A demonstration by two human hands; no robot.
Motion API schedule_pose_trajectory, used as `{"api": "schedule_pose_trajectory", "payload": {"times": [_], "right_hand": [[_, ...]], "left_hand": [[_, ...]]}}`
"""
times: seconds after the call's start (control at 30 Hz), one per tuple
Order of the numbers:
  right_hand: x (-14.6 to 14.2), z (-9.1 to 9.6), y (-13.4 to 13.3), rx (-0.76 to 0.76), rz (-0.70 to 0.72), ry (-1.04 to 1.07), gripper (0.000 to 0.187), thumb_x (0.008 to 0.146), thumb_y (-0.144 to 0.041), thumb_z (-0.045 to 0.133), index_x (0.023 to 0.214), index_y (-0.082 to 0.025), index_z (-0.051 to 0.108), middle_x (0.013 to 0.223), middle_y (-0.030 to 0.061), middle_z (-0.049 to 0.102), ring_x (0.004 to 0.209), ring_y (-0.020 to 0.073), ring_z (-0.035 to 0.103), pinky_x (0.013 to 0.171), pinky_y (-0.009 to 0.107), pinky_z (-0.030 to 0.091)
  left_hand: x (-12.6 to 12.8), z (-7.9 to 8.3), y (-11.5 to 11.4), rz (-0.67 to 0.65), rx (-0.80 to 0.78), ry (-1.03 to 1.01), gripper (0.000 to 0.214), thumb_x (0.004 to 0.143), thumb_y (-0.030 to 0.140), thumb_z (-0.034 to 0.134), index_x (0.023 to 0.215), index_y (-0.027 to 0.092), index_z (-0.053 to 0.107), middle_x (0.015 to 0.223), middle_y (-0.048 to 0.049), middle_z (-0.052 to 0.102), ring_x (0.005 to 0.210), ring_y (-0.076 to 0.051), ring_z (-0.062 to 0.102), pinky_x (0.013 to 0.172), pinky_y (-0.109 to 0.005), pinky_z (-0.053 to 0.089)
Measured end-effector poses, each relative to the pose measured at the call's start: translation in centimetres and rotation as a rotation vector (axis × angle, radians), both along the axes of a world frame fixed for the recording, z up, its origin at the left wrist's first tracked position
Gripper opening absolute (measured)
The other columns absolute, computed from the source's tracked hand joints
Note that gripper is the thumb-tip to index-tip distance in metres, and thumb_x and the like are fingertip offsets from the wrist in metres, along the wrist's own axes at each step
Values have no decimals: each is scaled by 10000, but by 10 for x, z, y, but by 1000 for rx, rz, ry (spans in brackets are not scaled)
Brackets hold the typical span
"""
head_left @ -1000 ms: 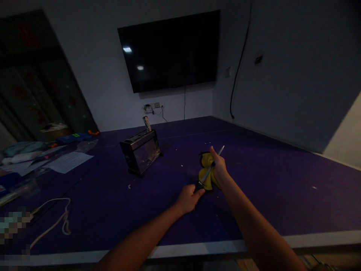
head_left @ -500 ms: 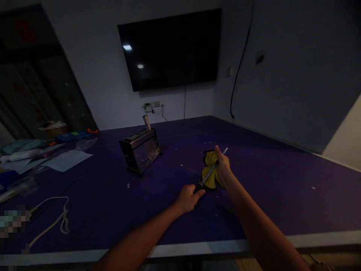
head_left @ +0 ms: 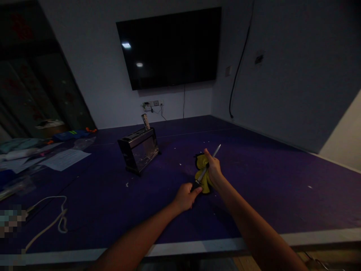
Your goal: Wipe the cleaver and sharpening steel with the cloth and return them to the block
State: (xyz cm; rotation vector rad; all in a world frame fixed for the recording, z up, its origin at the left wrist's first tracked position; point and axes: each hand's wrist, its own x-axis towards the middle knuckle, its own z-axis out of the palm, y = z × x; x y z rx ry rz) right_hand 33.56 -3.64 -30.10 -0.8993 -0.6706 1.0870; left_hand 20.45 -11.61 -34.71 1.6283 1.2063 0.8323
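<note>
A sharpening steel [head_left: 216, 151] with a black handle and a slim grey rod slants up to the right over the table. My left hand [head_left: 185, 197] is closed around its handle. Farther up the rod, my right hand [head_left: 214, 170] presses a yellow cloth with black edging [head_left: 207, 187] against it, the fingers wrapped and the thumb pointing up. The rod's tip sticks out beyond that hand. Part of the cloth hangs down beside the rod near the guard.
On the purple table [head_left: 267, 180], a dark knife block with clear sides [head_left: 145, 150] stands left of my hands, one patterned handle [head_left: 145, 121] rising from it. Papers [head_left: 66, 159], plastic bags and a white cable [head_left: 63, 214] lie at the left. Small white scraps dot the surface.
My right hand and the cloth have slid down the rod toward the handle, leaving more of the tip bare. My left hand has shifted slightly left and keeps its grip.
</note>
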Motion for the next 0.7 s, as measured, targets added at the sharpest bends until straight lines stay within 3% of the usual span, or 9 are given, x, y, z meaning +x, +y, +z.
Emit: {"api": "schedule_pose_trajectory", "payload": {"times": [0.7], "right_hand": [[-32, -4, -14, -57, 90, -125, 477, 477, -545, 768, 489, -198, 440, 385, -46, 433, 327, 67, 356, 308, 211, 278]], "left_hand": [[2, -2, 3, 30, -51, -110, 442, 769, 623, 444, 700, 188, 406, 403, 91, 396, 280, -68, 362, 324, -187, 256]]}}
